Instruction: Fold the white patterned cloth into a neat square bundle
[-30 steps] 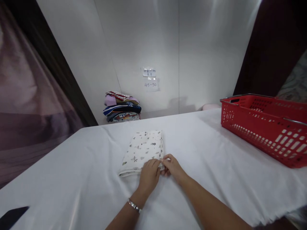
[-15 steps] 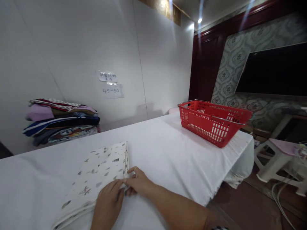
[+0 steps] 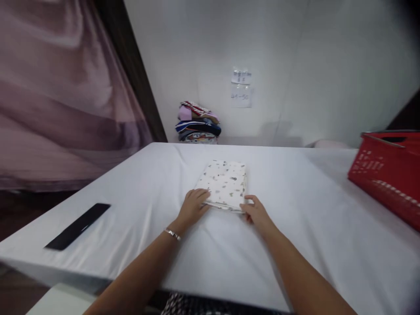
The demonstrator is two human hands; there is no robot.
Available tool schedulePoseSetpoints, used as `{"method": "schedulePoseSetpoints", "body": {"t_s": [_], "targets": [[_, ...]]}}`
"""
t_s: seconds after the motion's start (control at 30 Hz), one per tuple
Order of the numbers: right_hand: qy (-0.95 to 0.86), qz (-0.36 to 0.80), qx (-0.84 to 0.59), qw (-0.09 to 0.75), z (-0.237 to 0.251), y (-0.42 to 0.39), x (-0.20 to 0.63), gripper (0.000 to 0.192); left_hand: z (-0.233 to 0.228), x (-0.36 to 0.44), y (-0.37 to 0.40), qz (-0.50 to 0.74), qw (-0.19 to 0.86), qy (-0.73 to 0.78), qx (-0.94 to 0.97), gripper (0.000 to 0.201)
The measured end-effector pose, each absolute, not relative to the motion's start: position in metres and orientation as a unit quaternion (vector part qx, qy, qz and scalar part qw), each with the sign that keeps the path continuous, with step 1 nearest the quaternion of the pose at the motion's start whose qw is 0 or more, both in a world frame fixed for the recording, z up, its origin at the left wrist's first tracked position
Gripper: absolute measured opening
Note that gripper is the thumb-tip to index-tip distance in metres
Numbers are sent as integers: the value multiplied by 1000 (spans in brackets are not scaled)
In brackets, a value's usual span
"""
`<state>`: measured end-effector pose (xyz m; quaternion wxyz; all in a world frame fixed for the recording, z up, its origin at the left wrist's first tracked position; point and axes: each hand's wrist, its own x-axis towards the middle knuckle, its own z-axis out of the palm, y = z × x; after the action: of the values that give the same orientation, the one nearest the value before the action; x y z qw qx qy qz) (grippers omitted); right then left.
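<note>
A folded white cloth [image 3: 223, 181] with a small scattered print lies flat on the white-covered table in front of me. My left hand [image 3: 194, 205] is at its near left corner, fingers over the top and thumb along the front edge. At the near right corner, my right hand [image 3: 257, 213] pinches the layered edge between thumb and fingers. A bracelet [image 3: 172, 234] circles my left wrist. The undersides of both hands are hidden.
A black flat strip [image 3: 78, 227] lies on the white table cover [image 3: 295, 188] at left. On the right stands a red basket [image 3: 387, 170]. Behind the table is a stack of folded clothes [image 3: 198, 124], below paper signs [image 3: 241, 94]. A pink curtain [image 3: 65, 87] hangs at left.
My view has swung left, bringing the curtain and black strip in. My hands, which were together at the cloth's near right corner, are now apart, the left one at the left corner.
</note>
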<state>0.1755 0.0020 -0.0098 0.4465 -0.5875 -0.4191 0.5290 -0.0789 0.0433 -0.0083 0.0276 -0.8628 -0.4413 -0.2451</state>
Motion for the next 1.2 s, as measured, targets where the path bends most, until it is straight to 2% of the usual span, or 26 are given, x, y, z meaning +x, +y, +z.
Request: {"method": "schedulePoseSetpoints", "body": {"t_s": [0.27,0.43,0.5,0.63,0.87,1.1,1.2], "targets": [[-441,517,-595,429,-12,-1,181,48,-20,-103,44,-326,-85,-523,-783,31],[-442,480,-621,435,-2,3,210,54,-7,-87,23,-273,-61,-473,-835,23],[-448,476,-643,399,2,4,222,55,-5,-81,11,-240,-48,-453,-857,23],[-481,455,-677,321,5,1,229,52,-7,-76,-3,-235,-31,-474,-848,30],[-519,428,-665,324,-1,-3,223,47,-10,-80,-8,-232,-7,-512,-827,39],[-552,371,-691,283,-11,0,222,52,23,-75,-1,-242,-81,-494,-831,23],[-550,385,-687,278,-7,-1,220,55,34,-60,15,-260,-86,-473,-838,31]]}}
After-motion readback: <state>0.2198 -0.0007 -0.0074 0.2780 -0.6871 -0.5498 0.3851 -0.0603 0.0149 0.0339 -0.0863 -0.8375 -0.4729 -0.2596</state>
